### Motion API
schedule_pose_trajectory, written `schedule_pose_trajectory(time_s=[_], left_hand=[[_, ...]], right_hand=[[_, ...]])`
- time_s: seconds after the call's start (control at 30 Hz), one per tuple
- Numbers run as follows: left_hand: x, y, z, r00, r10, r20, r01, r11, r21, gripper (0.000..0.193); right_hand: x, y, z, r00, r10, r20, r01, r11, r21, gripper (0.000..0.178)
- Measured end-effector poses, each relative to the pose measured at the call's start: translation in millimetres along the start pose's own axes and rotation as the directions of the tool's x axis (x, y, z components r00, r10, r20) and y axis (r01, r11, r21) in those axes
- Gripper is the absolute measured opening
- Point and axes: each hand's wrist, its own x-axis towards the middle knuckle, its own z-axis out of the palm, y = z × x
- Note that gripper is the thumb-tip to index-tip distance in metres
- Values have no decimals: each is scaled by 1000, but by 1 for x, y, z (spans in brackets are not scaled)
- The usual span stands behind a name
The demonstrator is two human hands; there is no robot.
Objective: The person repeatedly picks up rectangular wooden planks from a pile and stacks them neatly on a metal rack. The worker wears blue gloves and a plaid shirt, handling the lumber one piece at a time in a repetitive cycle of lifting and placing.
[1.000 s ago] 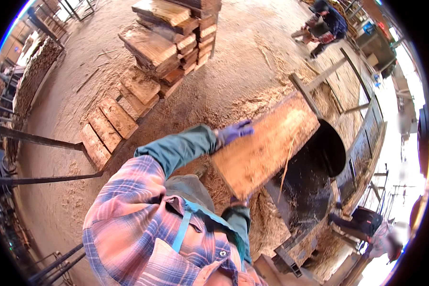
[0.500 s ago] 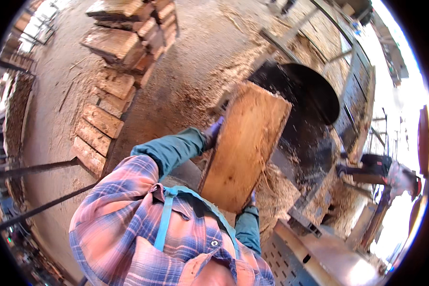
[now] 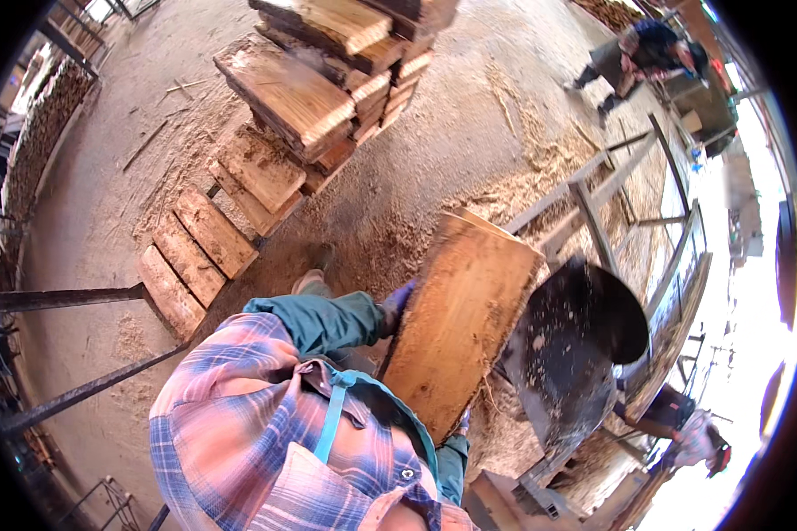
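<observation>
A person in a plaid shirt (image 3: 239,389) and teal apron strap (image 3: 329,420) holds a thick wooden board (image 3: 460,310) in both hands, its broad face up and its length running away from the body. The left hand (image 3: 397,305), in a purple glove, grips the board's left edge, its fingers curled partly closed against the wood. The right hand (image 3: 466,419) holds the board's near right edge; only a sliver of the glove shows, and how far its fingers curl cannot be told. Green sleeve covers (image 3: 319,323) reach toward the board from the near side.

Just right of the board, a dark metal chute (image 3: 558,372) speckled with chips leads to a round black plate (image 3: 613,310). Beyond the board, at the right, runs a metal frame (image 3: 593,221). Left of the board, a slatted pallet (image 3: 189,261) lies on the floor (image 3: 142,97), with a stack of boards (image 3: 292,93) rising beyond it. Sawdust (image 3: 505,403) covers the ground close to the board's right side. Well apart from the board, one worker (image 3: 651,57) stoops far beyond it and another (image 3: 692,434) bends to its right.
</observation>
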Motion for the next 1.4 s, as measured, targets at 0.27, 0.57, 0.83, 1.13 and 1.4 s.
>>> schedule_pose_trajectory(time_s=[0.27,0.57,0.83,1.13,1.4], left_hand=[[-58,243,-177,889,431,-156,-435,900,14,71],[-110,555,-89,391,905,-169,-917,369,-151,84],[-44,567,-40,-314,843,-437,-778,35,627,89],[-47,602,-86,-348,831,-433,-424,273,864,97],[-23,447,-71,118,990,-76,-600,132,789,73]], right_hand=[[223,-138,263,736,-11,677,321,886,-334,45],[223,-306,730,722,-186,666,657,486,-576,37],[201,-220,704,779,-173,602,547,657,-519,32],[156,-66,539,681,474,558,-149,836,-528,46],[108,-14,353,963,130,235,-37,931,-364,25]])
